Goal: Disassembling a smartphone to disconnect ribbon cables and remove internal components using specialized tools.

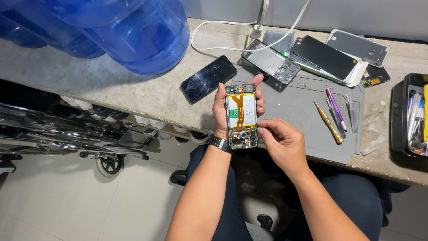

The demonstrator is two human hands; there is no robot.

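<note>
Concrete table along a grey wall, grey repair mat near its front edge, big blue water jugs at the back left corner. Person seated, left hand wrapped around an opened phone, back cover off, held upright above the table's front edge; grip closed on its sides, thumb at the top. White battery and orange flex cable exposed. Right hand at the phone's lower right corner, fingertips pinched together on something small there; too tiny to tell what. Black watch on left wrist. Looks like mid-disassembly, working the bottom board area by hand. Judging from this, the next move needs a fine, steady pinch or a tool. Tools lie on the mat's right side: brass-handled screwdriver, purple-handled one, tweezers. Cracked black phone lies left of the mat. Another stripped phone frame, dark screens and a white cable toward the back edge. Black parts tray at the right edge.
</note>
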